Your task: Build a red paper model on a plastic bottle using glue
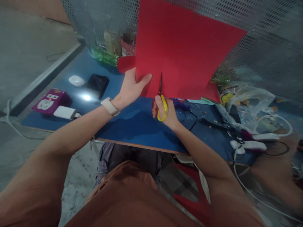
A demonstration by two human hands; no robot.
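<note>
Where red paper sheet [184, 53] fills upper centre: left hand [132, 86] pinching its left edge
Yellow-handled scissors [165, 107], mid-frame: held in right hand [169, 114], blade against the sheet

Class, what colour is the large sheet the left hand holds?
The sheet is plain red: head view.

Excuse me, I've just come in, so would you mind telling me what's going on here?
A person at a blue table holds up a large red sheet with the left hand, thumb in front. The right hand grips yellow-handled scissors, one dark blade showing against the sheet near its lower edge. Whether any cut has been made isn't clear.
</note>
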